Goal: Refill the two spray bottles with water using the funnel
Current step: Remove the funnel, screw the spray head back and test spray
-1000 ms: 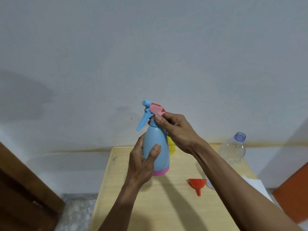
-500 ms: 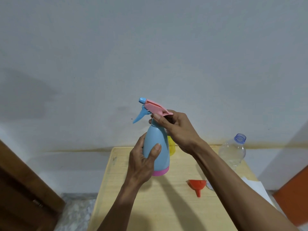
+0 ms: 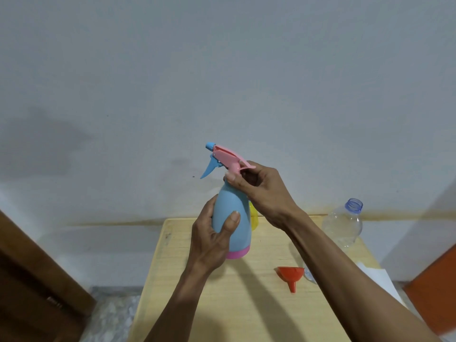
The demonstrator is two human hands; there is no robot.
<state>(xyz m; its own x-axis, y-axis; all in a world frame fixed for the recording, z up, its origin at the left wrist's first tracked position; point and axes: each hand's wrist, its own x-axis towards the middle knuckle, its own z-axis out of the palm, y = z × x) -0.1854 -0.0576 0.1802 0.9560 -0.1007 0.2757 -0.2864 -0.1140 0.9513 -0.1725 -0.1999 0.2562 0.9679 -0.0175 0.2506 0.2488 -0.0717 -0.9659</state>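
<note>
Blue plastic spray bottle (image 3: 232, 225) with pink base: we see it raised above the pale wooden tabletop (image 3: 187, 304), left hand (image 3: 212, 240) gripping the body, right hand (image 3: 261, 191) pinching its pink trigger head (image 3: 228, 159) (neck hidden); red plastic funnel (image 3: 290, 275) lies nearby.

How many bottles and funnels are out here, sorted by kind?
Spray bottles: 2, the blue spray bottle and a yellow spray bottle mostly hidden behind it
Clear plastic bottle: 1
Red funnel: 1
Total: 4
</note>
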